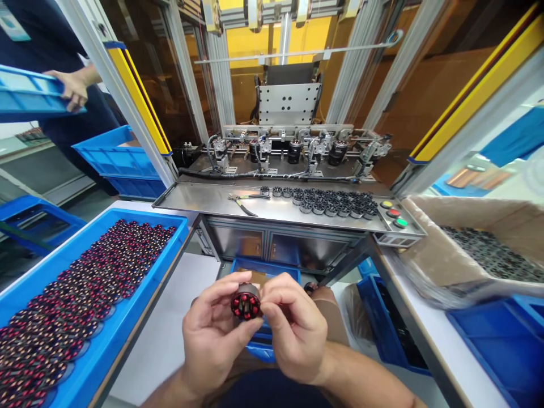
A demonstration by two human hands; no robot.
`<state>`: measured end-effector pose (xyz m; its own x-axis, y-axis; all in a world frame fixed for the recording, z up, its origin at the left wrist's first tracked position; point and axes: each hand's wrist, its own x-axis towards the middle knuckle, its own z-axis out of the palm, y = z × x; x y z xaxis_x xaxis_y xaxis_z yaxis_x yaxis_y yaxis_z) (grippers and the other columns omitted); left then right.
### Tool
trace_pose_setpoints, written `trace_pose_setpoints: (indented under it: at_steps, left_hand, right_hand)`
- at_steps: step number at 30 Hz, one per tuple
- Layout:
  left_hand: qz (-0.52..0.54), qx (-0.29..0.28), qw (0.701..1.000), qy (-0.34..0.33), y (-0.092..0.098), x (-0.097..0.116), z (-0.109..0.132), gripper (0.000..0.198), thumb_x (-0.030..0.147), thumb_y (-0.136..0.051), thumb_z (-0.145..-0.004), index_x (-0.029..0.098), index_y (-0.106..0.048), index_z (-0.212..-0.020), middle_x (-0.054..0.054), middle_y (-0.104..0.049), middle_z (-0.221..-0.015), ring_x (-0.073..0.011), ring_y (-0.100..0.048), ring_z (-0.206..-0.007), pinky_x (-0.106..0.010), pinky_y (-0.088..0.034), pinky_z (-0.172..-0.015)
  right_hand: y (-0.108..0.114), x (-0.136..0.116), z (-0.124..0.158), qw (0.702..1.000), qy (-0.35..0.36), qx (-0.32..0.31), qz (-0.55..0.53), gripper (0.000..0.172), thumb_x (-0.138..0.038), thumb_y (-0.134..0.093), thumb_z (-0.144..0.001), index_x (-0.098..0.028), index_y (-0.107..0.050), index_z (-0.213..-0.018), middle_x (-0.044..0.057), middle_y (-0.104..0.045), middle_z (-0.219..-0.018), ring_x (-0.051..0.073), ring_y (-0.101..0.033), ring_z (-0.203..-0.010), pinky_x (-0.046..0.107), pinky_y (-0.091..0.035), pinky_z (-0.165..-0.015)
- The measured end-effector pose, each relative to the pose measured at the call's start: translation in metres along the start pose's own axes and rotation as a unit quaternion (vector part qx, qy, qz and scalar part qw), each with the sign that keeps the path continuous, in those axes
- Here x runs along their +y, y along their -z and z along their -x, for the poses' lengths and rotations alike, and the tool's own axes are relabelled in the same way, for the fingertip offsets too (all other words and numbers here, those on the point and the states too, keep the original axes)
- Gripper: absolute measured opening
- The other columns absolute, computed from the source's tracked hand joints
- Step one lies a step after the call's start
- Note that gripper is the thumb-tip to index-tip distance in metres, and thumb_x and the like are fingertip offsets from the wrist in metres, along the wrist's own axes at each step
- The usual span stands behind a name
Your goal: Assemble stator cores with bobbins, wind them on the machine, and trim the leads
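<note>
In front of my body, my left hand (219,326) is closed round a wound motor stator (246,303). The stator has a dark ring and red coils, and its coil face is turned toward me. My right hand (293,328) is closed in a pinch, thumb and forefinger against the stator's right edge. Whatever lies between those two fingertips is too small or hidden to make out. To the left, a blue tray (181,224) holds many similar stators (97,283) with red and copper-coloured windings.
A machine with clamping stations (295,152) stands ahead. Its metal ledge (191,198) bears cutting pliers (249,203), rows of dark slotted cores (335,203) and push buttons (394,213). A lined box (454,272) of grey parts sits right. At left, a co-worker's hand (72,88) grips a blue crate (34,93).
</note>
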<state>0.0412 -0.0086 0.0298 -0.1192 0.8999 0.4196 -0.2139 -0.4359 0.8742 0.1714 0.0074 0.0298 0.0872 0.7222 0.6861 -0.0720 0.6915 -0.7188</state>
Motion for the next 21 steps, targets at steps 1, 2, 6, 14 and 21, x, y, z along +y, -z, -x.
trace_pose_setpoints:
  at_steps: [1, 2, 6, 14, 21]
  left_hand:
    - [0.006, -0.015, 1.0, 0.027, 0.001, 0.0, -0.001, 0.048, 0.011, -0.084, -0.07, 0.028, -0.067, -0.112, -0.007, -0.072, -0.121, -0.0205, -0.073, -0.103, -0.025, -0.06, -0.084]
    - [0.011, -0.033, 0.998, 0.054, 0.003, 0.001, -0.002, 0.05, 0.017, -0.086, -0.07, 0.027, -0.066, -0.115, -0.008, -0.072, -0.119, -0.0208, -0.072, -0.104, -0.025, -0.059, -0.085]
    - [0.029, -0.124, 0.982, 0.143, 0.015, 0.0, -0.003, 0.051, 0.044, -0.08, -0.076, 0.02, -0.064, -0.117, -0.007, -0.07, -0.093, -0.0164, -0.068, -0.081, -0.023, -0.057, -0.072]
    - [0.111, -0.141, 0.966, 0.187, 0.02, -0.012, -0.004, 0.039, 0.05, -0.065, -0.087, 0.02, -0.064, -0.112, -0.005, -0.068, -0.077, -0.0164, -0.065, -0.063, -0.027, -0.055, -0.06]
    - [0.144, -0.103, 0.97, 0.167, 0.022, -0.003, -0.004, 0.037, 0.053, -0.07, -0.082, 0.025, -0.07, -0.106, -0.011, -0.067, -0.11, -0.0207, -0.069, -0.084, -0.028, -0.057, -0.064]
  right_hand:
    - [0.001, 0.002, -0.001, 1.0, 0.012, -0.009, 0.007, 0.014, -0.021, -0.057, -0.096, -0.018, -0.064, -0.084, 0.004, -0.061, -0.073, 0.015, -0.059, -0.069, 0.029, -0.052, -0.063]
    - [0.003, 0.003, -0.002, 0.999, 0.024, -0.019, 0.015, 0.014, -0.021, -0.056, -0.096, -0.018, -0.064, -0.085, 0.004, -0.061, -0.073, 0.015, -0.059, -0.069, 0.029, -0.052, -0.063]
    - [0.011, 0.008, -0.008, 0.995, 0.057, -0.06, 0.047, 0.012, -0.02, -0.054, -0.097, -0.019, -0.063, -0.089, 0.005, -0.062, -0.075, 0.016, -0.06, -0.07, 0.029, -0.052, -0.061]
    - [0.018, 0.002, -0.017, 0.985, 0.086, -0.107, 0.106, 0.012, -0.013, -0.054, -0.094, -0.018, -0.063, -0.088, 0.004, -0.062, -0.073, 0.014, -0.059, -0.068, 0.026, -0.052, -0.06]
    - [0.017, 0.0, -0.018, 0.991, 0.011, -0.091, 0.092, 0.014, -0.011, -0.06, -0.091, -0.017, -0.063, -0.079, 0.002, -0.062, -0.071, 0.012, -0.059, -0.066, 0.024, -0.049, -0.061]
